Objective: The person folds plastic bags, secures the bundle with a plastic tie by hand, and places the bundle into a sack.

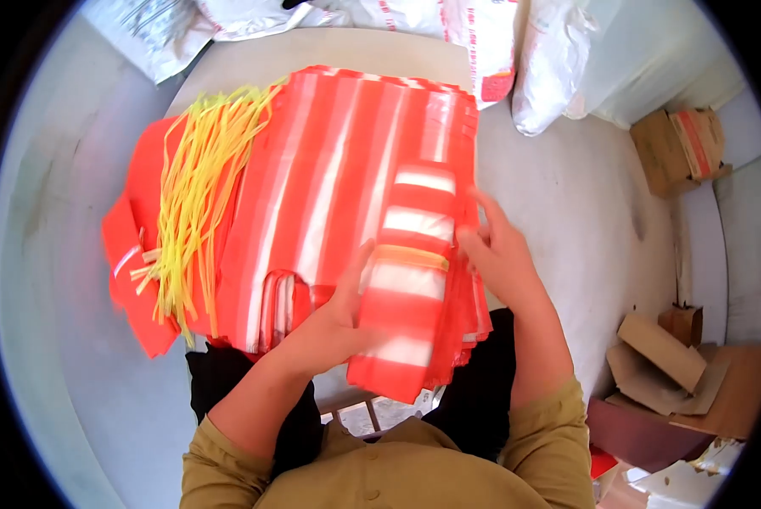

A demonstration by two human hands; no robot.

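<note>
Folded striped bundle [404, 284] at the worktop's [397, 55] near edge: my left hand [345, 310] grips it, right hand [494, 248] loose beside it, fingers parted. If the yellow strip [410, 257] slips, folds could spread.

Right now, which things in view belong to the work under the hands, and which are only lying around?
Apparently in the work:
Folded striped bundle with yellow band, between the left hand and right hand
Striped stack beneath
Loose yellow strips

Probably lying around:
Opened carton
Upper cardboard box
White bags
</note>
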